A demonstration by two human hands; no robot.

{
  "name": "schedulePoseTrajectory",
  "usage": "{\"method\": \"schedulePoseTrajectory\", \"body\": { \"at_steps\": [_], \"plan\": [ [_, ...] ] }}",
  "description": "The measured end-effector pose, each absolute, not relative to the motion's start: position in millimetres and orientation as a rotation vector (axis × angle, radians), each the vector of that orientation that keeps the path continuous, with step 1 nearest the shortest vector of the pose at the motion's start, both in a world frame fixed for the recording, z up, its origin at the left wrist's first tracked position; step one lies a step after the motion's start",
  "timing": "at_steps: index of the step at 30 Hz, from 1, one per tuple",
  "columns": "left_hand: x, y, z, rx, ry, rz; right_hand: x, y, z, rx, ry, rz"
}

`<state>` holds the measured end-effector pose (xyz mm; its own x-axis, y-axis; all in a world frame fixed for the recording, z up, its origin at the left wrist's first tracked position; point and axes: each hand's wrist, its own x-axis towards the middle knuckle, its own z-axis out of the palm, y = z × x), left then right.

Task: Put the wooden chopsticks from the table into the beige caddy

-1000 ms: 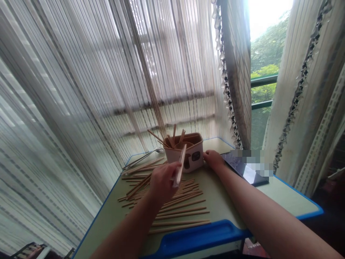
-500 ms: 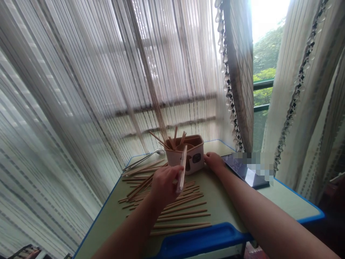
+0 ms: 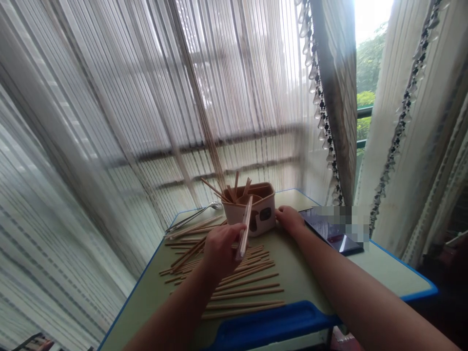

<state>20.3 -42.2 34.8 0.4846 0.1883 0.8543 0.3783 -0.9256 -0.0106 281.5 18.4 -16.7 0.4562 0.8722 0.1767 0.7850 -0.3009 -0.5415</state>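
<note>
My left hand (image 3: 221,247) is closed round a small bundle of pale chopsticks (image 3: 244,228), tilted up in front of a white utensil box (image 3: 234,214) with a brown rim. The bundle looks shiny, perhaps wrapped in clear plastic. Several chopsticks (image 3: 237,185) stand leaning inside the box. At the box's right side, my right hand (image 3: 290,219) has its fingers curled against the wall; part of them is hidden. Many loose wooden chopsticks (image 3: 252,279) lie spread on the table below and to the left of the left hand.
The pale green table (image 3: 303,273) has a blue edge and a blue tray groove (image 3: 278,319) at the front. A dark tablet-like device (image 3: 329,234) lies right of the box. Metal utensils (image 3: 197,213) rest at the back left. Sheer curtains (image 3: 146,97) hang close behind.
The view has shifted slightly. Both hands keep their places by the box, and the left hand still holds the chopstick bundle.
</note>
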Motion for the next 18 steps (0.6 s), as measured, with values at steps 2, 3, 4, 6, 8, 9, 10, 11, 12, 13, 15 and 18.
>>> {"method": "schedulePoseTrajectory", "body": {
  "at_steps": [2,3,4,6,8,9,10,11,12,13,15,18],
  "plan": [
    [20.6,-42.1,35.0,-2.531,-0.488,-1.42,281.2,18.4,-16.4,-2.145,-1.377,0.204],
    [20.6,-42.0,34.9,-2.53,-0.487,-1.421,281.1,18.4,-16.4,-2.144,-1.378,0.201],
    [20.6,-41.8,34.8,-2.53,-0.484,-1.421,281.1,18.4,-16.4,-2.144,-1.379,0.198],
    [20.4,-41.2,34.4,-2.532,-0.484,-1.421,281.1,18.3,-16.4,-2.146,-1.381,0.194],
    [20.2,-40.9,34.1,-2.534,-0.492,-1.424,281.2,18.2,-16.3,-2.15,-1.38,0.197],
    [20.1,-40.9,34.1,-2.534,-0.497,-1.426,281.3,18.3,-16.3,-2.151,-1.379,0.199],
    [20.2,-41.0,34.1,-2.531,-0.502,-1.429,281.4,18.4,-16.3,-2.151,-1.379,0.201],
    [20.3,-41.2,34.2,-2.53,-0.503,-1.429,281.6,18.6,-16.4,-2.15,-1.379,0.203],
    [20.4,-41.4,34.3,-2.528,-0.502,-1.428,281.8,18.9,-16.6,-2.15,-1.379,0.204],
    [20.5,-41.7,34.5,-2.526,-0.502,-1.427,282.0,19.2,-16.9,-2.15,-1.379,0.204],
    [20.6,-42.0,34.7,-2.525,-0.499,-1.428,282.3,19.7,-17.6,-2.152,-1.378,0.199],
    [20.3,-42.0,35.1,-2.529,-0.493,-1.417,282.2,19.9,-18.2,-2.15,-1.38,0.187]
  ]
}}
